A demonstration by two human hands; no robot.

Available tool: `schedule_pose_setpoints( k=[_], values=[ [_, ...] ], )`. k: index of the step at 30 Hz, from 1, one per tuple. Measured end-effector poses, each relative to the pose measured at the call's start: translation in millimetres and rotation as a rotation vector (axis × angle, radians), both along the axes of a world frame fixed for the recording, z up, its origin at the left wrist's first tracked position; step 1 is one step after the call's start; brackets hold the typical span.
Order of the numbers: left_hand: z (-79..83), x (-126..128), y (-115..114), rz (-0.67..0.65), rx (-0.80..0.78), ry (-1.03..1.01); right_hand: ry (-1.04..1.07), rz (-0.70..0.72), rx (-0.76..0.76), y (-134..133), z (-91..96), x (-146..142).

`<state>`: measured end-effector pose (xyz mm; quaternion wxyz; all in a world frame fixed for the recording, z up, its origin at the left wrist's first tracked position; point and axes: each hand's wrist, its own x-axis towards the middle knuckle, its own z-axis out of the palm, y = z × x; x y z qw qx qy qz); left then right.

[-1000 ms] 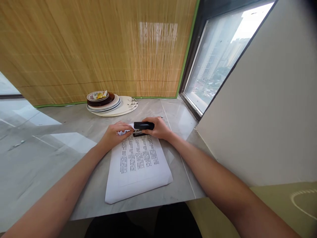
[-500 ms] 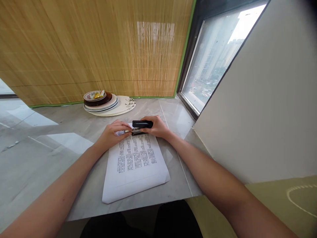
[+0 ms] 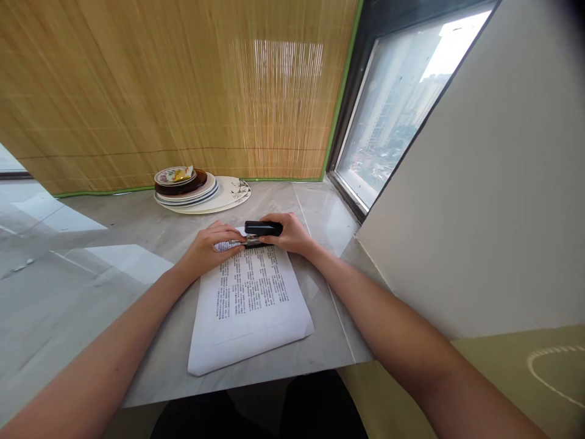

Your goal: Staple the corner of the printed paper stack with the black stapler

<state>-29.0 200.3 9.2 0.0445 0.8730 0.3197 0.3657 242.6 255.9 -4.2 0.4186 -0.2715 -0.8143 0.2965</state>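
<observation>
A black stapler (image 3: 263, 228) lies over the top end of printed white paper sheets (image 3: 251, 329), its upper arm lifted so that a silvery metal inner part (image 3: 252, 238) shows. My right hand (image 3: 291, 234) is closed around the stapler's right end, with the thumb low beside the metal. From the left, my left hand (image 3: 211, 247) pinches a thin metal strip at the stapler's left end, thumb below and fingers above. Whether this strip is staples or part of the stapler, I cannot tell. My left fingers partly cover the top of the printed text.
Several stacked plates (image 3: 186, 190) and an oval white board (image 3: 235, 190) stand at the back of the grey marble-look counter (image 3: 150, 341). Behind them hangs a bamboo blind (image 3: 183, 91). A window (image 3: 393, 110) and a white wall (image 3: 493, 183) bound the right side.
My left fingers and the metal strip have shifted slightly right, closer into the stapler. My right hand keeps its hold with hardly any movement.
</observation>
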Motion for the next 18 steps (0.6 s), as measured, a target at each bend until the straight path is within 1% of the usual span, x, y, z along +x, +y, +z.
schedule_pose_setpoints(
  k=[7, 13, 18],
  values=[
    [3.2, 5.3, -4.4, 0.010, -0.087, 0.003, -0.034, -0.005, -0.003, -0.3, -0.2, -0.3],
    [5.3, 6.3, -6.9, 0.145, -0.109, -0.108, -0.011, -0.015, -0.031, -0.1, 1.1, 0.5],
    [3.1, 4.7, -6.1, 0.160, -0.128, -0.122, 0.022, 0.015, -0.055, -1.0, 2.7, 1.4]
  ],
)
